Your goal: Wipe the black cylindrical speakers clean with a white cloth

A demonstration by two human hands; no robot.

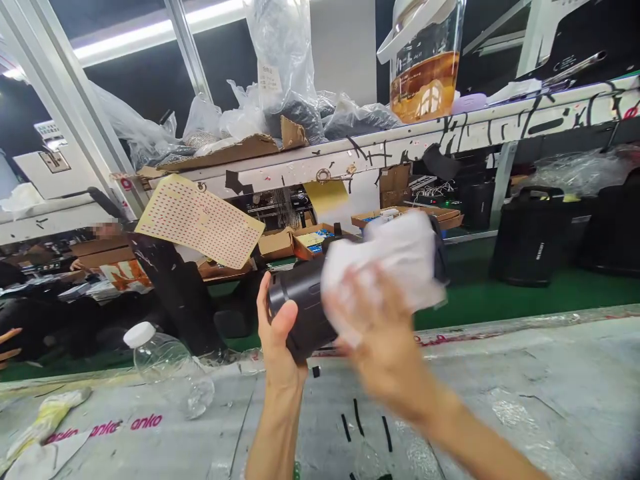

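The left hand (283,343) grips one end of a black cylinder (305,303), its thumb on the near side and its fingers wrapping round the end, so that the cylinder lies across in front of the person, raised off the tabletop (500,407). Held that way, most of its side is left free for the other hand, which is probably why the grip sits so near the end. The right hand (383,333) presses a white cloth (385,267) against the cylinder, its fingers spread over the fabric; spreading them likely keeps the pressure even. Hand and cloth are blurred, so the exact finger placement cannot be told. The cloth hides much of the cylinder's far part. Keeping the cylinder up in the air seems to let the person turn it, and keeps it away from the scraps on the surface below.

Under the hands, short black strips (358,417) lie loose on the tabletop. To the left of the left hand, a clear bottle (173,367) with a white cap lies tilted near the back edge, apart from the work, perhaps set there to be out of the way. Beyond the hands is a green conveyor (475,293), with a black speaker (530,237) standing upright on it to the right. Above and left of the hands, a sheet of small stickers (200,217) hangs at the shelf (310,160), probably for easy reach.
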